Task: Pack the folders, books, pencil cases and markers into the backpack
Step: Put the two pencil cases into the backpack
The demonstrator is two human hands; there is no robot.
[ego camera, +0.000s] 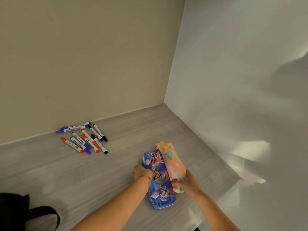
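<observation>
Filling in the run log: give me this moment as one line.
left hand: grips blue pencil case | right hand: grips floral pencil case | markers: on table | backpack: bottom-left

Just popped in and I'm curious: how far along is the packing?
No folders or books show on the table, so they may be packed already, though I cannot see inside the backpack. The left hand and right hand are on the blue pencil case and floral pencil case. The markers remain.
</observation>
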